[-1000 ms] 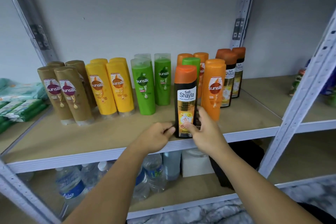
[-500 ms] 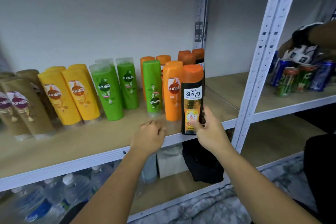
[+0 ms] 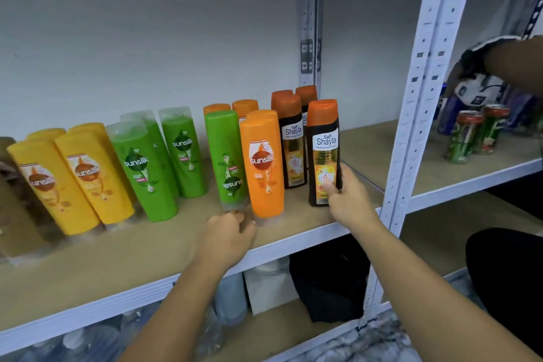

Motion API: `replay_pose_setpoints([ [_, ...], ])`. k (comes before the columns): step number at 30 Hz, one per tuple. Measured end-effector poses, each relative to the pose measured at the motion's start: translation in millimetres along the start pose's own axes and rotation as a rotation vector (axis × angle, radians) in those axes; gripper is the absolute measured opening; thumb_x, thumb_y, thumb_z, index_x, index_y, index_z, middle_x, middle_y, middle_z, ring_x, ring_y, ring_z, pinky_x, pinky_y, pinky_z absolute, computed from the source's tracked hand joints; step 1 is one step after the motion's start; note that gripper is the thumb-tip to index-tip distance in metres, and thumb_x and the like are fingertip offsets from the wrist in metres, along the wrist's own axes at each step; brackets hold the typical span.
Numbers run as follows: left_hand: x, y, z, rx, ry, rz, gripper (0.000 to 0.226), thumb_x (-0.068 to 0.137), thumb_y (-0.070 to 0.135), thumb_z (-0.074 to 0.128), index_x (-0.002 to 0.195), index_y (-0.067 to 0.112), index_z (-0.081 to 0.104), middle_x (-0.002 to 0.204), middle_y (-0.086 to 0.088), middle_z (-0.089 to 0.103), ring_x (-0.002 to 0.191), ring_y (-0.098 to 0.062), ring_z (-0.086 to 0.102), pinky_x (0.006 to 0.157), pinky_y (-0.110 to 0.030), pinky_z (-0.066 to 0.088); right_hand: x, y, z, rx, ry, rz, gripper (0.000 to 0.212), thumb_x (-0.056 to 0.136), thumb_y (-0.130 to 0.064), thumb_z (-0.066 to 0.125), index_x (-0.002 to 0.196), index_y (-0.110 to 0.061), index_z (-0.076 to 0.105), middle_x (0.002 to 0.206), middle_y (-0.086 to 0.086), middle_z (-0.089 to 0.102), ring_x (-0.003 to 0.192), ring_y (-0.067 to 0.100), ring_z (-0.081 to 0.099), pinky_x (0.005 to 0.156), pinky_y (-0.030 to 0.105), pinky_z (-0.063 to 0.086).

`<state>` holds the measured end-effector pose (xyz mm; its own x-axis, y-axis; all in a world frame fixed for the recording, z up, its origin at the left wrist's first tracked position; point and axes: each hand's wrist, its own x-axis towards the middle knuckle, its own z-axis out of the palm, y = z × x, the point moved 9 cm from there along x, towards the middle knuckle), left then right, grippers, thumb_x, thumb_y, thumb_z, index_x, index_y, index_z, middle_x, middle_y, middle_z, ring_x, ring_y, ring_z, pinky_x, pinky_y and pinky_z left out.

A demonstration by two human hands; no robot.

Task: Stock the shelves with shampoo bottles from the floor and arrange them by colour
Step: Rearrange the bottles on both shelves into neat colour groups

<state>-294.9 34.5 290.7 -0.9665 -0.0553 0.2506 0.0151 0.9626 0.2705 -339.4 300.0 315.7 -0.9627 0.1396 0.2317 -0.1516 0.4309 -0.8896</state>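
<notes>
Head view: a black Shayla bottle (image 3: 323,153) with an orange cap and a white-and-yellow label is seen standing upright near the front edge of the shelf (image 3: 147,253), just right of the other bottles. It is gripped low down by the right hand (image 3: 351,203), with the thumb laid across the bottom of the label and the fingers wrapped round the bottle's right side. The left hand (image 3: 227,233) is held knuckles-up at the shelf's front, its fingers curled just before the clear base of a lone green bottle (image 3: 226,156) whose label is turned upside down. Whether that base is touched or pinched cannot be told through the blur. An orange bottle (image 3: 263,161) is stood against the lone green bottle's right side, and more Shayla bottles (image 3: 292,138) are ranged behind and to the right of it. Further left, other green bottles (image 3: 141,167) and then yellow bottles (image 3: 58,182) are lined up in colour groups. Beyond the white post (image 3: 423,97), cans (image 3: 467,138) are set on the neighbouring shelf, above which another person's arm (image 3: 514,59) is seen.
</notes>
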Motion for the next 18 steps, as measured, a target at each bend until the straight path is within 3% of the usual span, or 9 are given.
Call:
replay_pose_setpoints([
  [3,1.1,-3.3,0.4,-0.024,0.010,-0.010,0.031,0.096,0.045,0.046,0.090,0.019,0.062,0.091,-0.001,0.067,0.090,-0.027,0.061,0.072,-0.035,0.050,6.2,5.5,6.7,-0.010,0.019,0.025,0.047,0.095,-0.015,0.065,0.136,-0.025,0.046,0.116,-0.006,0.059,0.107,0.014,0.055,0.089,0.031,0.042],
  [6,5.1,-8.5,3.4,-0.005,0.014,-0.011,0.033,0.093,0.051,0.042,0.088,0.023,0.059,0.085,0.000,0.067,0.085,-0.026,0.061,0.069,-0.036,0.053,12.1,9.2,9.2,-0.132,0.074,0.014,0.057,0.085,-0.024,0.078,0.132,-0.020,0.046,0.124,0.001,0.053,0.118,0.021,0.051,0.100,0.040,0.045],
  [11,5.1,-9.7,-1.1,0.090,0.075,-0.007,0.034,0.094,0.053,0.042,0.092,0.025,0.060,0.084,-0.002,0.067,0.083,-0.030,0.062,0.061,-0.033,0.045,23.8,9.1,8.1,-0.205,0.121,0.020,0.053,0.088,-0.024,0.077,0.131,-0.012,0.048,0.126,0.007,0.048,0.120,0.025,0.050,0.092,0.032,0.038],
  [15,1.2,-9.6,-2.0,0.085,0.081,-0.017,0.034,0.095,0.053,0.041,0.093,0.024,0.060,0.086,-0.003,0.068,0.086,-0.032,0.064,0.062,-0.033,0.045,35.0,10.8,9.3,-0.203,0.166,0.029,0.052,0.086,-0.024,0.078,0.127,-0.014,0.049,0.123,0.005,0.057,0.120,0.027,0.053,0.094,0.041,0.048],
  [18,-2.0,-7.6,-1.3,0.091,0.093,-0.020,0.035,0.096,0.052,0.039,0.091,0.021,0.056,0.089,-0.005,0.068,0.087,-0.033,0.063,0.062,-0.033,0.041,41.4,8.8,11.4,-0.171,0.168,0.028,0.048,0.087,-0.023,0.077,0.126,-0.014,0.050,0.122,0.005,0.062,0.117,0.025,0.057,0.091,0.039,0.048],
])
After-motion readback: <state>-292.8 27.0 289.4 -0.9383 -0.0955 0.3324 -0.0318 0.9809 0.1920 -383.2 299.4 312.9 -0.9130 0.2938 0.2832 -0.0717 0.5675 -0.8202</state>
